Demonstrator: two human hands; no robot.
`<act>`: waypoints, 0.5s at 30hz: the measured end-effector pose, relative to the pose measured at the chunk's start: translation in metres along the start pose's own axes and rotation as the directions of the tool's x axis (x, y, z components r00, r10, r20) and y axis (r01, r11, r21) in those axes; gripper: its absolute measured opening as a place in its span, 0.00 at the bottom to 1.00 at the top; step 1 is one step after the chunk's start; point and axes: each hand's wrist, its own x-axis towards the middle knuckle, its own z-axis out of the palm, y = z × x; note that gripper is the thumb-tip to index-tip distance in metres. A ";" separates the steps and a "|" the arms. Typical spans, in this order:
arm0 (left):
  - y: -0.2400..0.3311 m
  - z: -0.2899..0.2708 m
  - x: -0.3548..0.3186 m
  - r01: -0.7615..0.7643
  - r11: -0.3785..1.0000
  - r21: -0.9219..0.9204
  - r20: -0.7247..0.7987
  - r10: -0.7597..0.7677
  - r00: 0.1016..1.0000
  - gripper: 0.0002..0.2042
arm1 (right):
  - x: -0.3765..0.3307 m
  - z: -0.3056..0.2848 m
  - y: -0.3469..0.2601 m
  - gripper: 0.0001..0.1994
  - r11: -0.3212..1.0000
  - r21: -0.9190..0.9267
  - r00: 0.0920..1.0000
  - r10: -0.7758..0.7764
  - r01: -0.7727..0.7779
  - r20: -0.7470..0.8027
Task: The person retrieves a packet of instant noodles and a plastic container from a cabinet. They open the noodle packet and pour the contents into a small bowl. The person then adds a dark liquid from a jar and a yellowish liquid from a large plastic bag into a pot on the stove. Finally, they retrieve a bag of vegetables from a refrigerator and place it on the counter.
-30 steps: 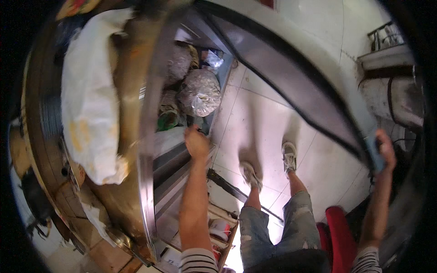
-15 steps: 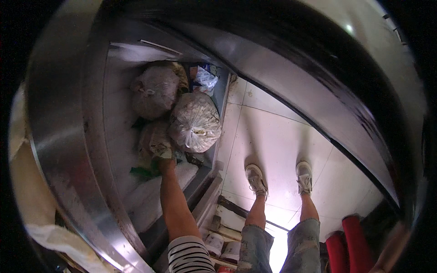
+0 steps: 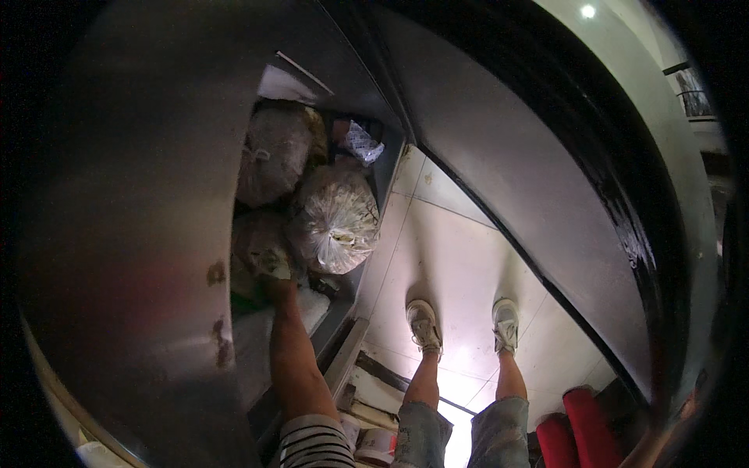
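My left arm reaches down into an open metal fridge or freezer compartment. At its end, my left hand [image 3: 279, 288] is in shadow against a dim plastic bag [image 3: 257, 234], with pale plastic over the fingers; whether they grip it is hidden. Right beside it sits a full, clear plastic bag [image 3: 335, 222] with a gathered top. Behind that is another stuffed, tied plastic bag [image 3: 273, 152]. Something green [image 3: 246, 292] shows beside the wrist. Far right, my right hand [image 3: 690, 402] is at the edge of the open door [image 3: 499, 140]; its fingers cannot be made out.
A crumpled white-and-blue packet [image 3: 363, 143] lies at the compartment's back corner. A steel panel [image 3: 133, 234] with rust spots covers the left. My shoes stand on the tiled floor [image 3: 437, 242]. Red padded shapes [image 3: 589, 429] and white containers [image 3: 374, 446] are near the lower edge.
The view has shifted, so the steel panel at left now covers more of the compartment. My left hand stays at the same bag. More of my right forearm shows by the door.
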 end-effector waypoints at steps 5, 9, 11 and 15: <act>0.009 0.008 -0.004 -0.011 0.999 -0.044 -0.007 0.010 1.000 0.09 | -0.005 0.003 -0.007 0.14 1.000 -0.008 1.000 0.005 -0.005 0.007; 0.000 -0.004 -0.004 0.008 0.999 -0.049 -0.023 -0.009 1.000 0.08 | -0.004 -0.001 -0.004 0.14 1.000 0.022 0.999 -0.002 0.001 0.041; 0.004 -0.002 -0.006 0.006 0.998 -0.068 -0.017 -0.007 1.000 0.08 | -0.009 -0.001 -0.010 0.15 1.000 0.023 0.999 -0.006 0.005 0.038; 0.012 -0.006 -0.011 -0.016 0.993 -0.114 -0.015 0.015 1.000 0.07 | -0.026 -0.001 -0.020 0.15 0.998 0.060 0.998 -0.032 0.029 0.048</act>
